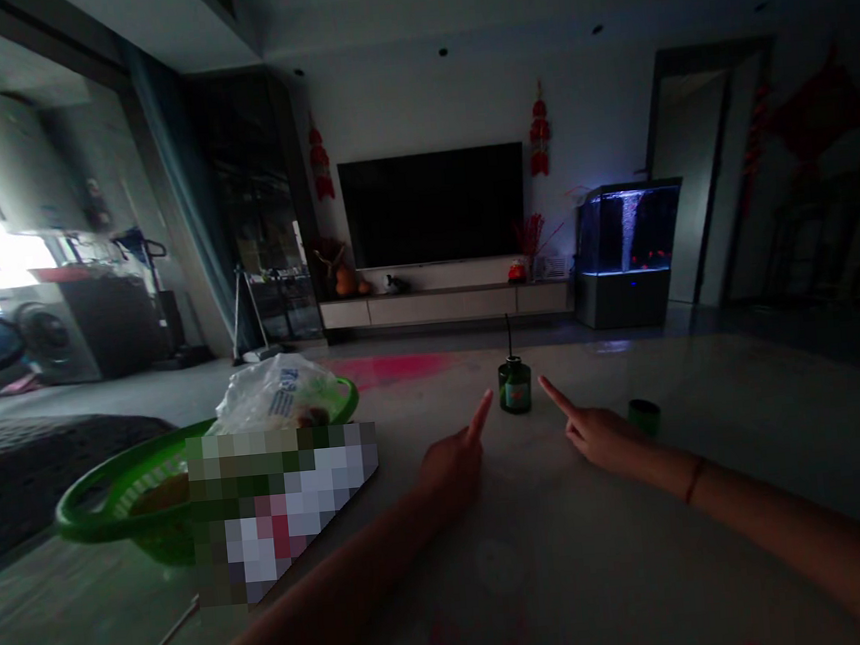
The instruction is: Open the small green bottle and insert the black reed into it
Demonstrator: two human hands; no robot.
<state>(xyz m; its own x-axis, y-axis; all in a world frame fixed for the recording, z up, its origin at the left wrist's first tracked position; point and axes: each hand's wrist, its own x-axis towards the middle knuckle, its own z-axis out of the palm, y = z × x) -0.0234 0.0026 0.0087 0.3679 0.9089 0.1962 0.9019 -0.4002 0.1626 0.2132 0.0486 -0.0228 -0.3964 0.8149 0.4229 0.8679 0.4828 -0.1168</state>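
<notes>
Fingers on both hands are open and empty, each index extended and pointing inward, while the left hand and right hand grip nothing. Just beyond the two fingertips, without touching them, a green glass bottle stands upright on the table, a thin black stick rising from its neck. The bottle is likely smooth, stiff, fairly heavy for its size and breakable if knocked over. Its round body looks the safest place to hold, with the fingers wrapped around it, since the stick looks light and flimsy.

Right of the bottle, near the right hand, sits a small green cup. Left of the bottle lies a green plastic basket holding a plastic bag, partly hidden by a pixelated patch. The table is pale and glossy, and may be slippery under glass. Behind the bottle, across the room, a dark TV hangs above a low cabinet, beside a lit aquarium, and a washing machine stands far to the left.
</notes>
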